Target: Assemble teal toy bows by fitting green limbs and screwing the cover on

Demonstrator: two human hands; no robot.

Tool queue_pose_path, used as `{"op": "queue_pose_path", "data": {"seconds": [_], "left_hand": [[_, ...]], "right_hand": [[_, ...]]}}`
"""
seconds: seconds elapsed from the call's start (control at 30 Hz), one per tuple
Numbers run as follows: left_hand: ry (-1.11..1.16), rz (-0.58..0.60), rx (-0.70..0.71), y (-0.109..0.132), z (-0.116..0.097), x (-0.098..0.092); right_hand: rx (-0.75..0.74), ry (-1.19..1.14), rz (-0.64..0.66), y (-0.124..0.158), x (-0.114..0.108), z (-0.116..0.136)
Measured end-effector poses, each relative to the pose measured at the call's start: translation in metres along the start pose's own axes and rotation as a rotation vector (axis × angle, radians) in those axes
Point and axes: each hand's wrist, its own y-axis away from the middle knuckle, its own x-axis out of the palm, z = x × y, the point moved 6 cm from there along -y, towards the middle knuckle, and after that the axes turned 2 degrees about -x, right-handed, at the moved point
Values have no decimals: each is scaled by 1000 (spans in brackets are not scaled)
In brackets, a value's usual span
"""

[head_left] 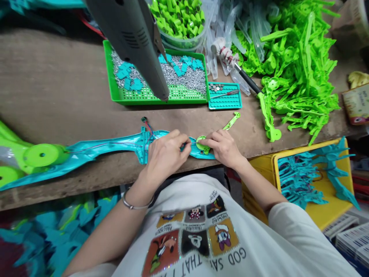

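Note:
A long blue plastic shell shaped like a toy sword [105, 145] lies along the bench edge, with thin wires running inside it. My left hand [170, 148] is over its handle section, fingers curled together in a pinch; what they hold is hidden. My right hand [223, 148] has its fingers closed at a small round green plastic piece [203, 146] set at the handle's right end. From the shell's crosspiece rises a small circuit board [144, 119] on red and dark wires. A slim green arm-shaped part [232, 120] lies just beyond my right hand.
A grey power screwdriver [141, 46] hangs over a green tray [158, 100] of screws and blue pieces. Beside it sit a small teal tray [225, 103], a tub of green parts [180, 23], a black-handled tool [248, 79] and heaped green parts [302, 77]. A yellow bin [325, 217] stands right.

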Motion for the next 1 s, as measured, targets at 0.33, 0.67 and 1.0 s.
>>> {"op": "queue_pose_path", "data": {"seconds": [0.33, 0.67, 1.0], "left_hand": [[-17, -54, -102, -7, -1, 2], [159, -38, -61, -8, 29, -17], [134, -66, -32, -8, 27, -19]], "right_hand": [[-11, 5, 21, -6, 0, 4], [-10, 31, 95, -9, 0, 6], [-23, 165, 211, -14, -4, 11]]}}
